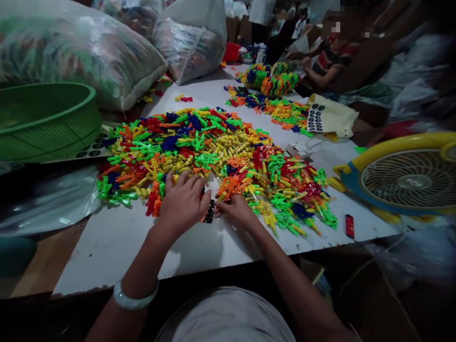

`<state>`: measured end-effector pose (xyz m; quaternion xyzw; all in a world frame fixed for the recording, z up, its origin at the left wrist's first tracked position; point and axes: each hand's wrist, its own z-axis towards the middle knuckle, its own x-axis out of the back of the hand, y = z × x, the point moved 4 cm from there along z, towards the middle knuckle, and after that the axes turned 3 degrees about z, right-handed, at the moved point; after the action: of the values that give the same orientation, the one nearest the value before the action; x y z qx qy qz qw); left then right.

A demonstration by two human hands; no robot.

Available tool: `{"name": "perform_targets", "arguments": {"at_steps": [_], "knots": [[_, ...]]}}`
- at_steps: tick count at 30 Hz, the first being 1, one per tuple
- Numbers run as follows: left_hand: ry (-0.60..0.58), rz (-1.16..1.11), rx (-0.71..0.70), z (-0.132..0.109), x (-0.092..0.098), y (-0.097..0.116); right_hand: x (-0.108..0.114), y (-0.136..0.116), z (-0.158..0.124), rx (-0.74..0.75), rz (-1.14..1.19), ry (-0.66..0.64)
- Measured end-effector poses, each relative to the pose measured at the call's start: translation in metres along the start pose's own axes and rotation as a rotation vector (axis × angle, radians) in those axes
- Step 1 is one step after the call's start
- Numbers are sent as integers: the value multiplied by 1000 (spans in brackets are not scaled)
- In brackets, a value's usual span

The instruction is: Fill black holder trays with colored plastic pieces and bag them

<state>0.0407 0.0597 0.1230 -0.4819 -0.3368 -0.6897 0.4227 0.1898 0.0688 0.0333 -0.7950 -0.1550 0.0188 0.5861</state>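
Observation:
A heap of small bright plastic toy pieces point(213, 147) in yellow, green, orange, red and blue spreads over the white tabletop point(117, 251). At its near edge lies my left hand point(183, 202), palm down with fingers stretched out and touching the pieces. My right hand point(237, 212) is beside it, thumb and fingertips pinched together. Between the two hands is a small dark sheet with round black stickers point(209, 214), partly covered by my left hand. An orange toy piece point(233, 186) lies just beyond my right fingers. What the pinch holds is too small to make out.
On the left stands a green plastic basket point(46, 128), with large filled clear bags point(81, 52) behind it. To the right are a yellow-and-blue fan point(409, 180) and a red lighter point(349, 226). Across the table, a person point(331, 61) sits by more pieces and a sticker sheet point(331, 116).

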Motion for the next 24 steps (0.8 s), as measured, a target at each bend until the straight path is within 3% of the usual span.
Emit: {"name": "perform_targets", "arguments": {"at_steps": [2,4,8,13,16,20,21,24], "knots": [[-10,0,-7,0,1,0,-21,13,4,-18,135,-84],[-18,-1,-6,0,1,1,-31,18,7,58,66,-33],[-35,-5,5,1,1,2,-41,9,0,287,-391,178],[-27,-5,30,4,-1,4,-52,-1,-12,241,-771,91],[-12,-16,37,2,2,3,-26,-23,-13,319,-842,76],[-10,-36,-2,-6,7,1,44,-64,6,312,-1218,395],[-17,-40,-2,-8,8,0,58,-70,14,292,-1326,417],[-35,-48,13,-11,9,-3,79,-74,36,297,-1470,326]]}}
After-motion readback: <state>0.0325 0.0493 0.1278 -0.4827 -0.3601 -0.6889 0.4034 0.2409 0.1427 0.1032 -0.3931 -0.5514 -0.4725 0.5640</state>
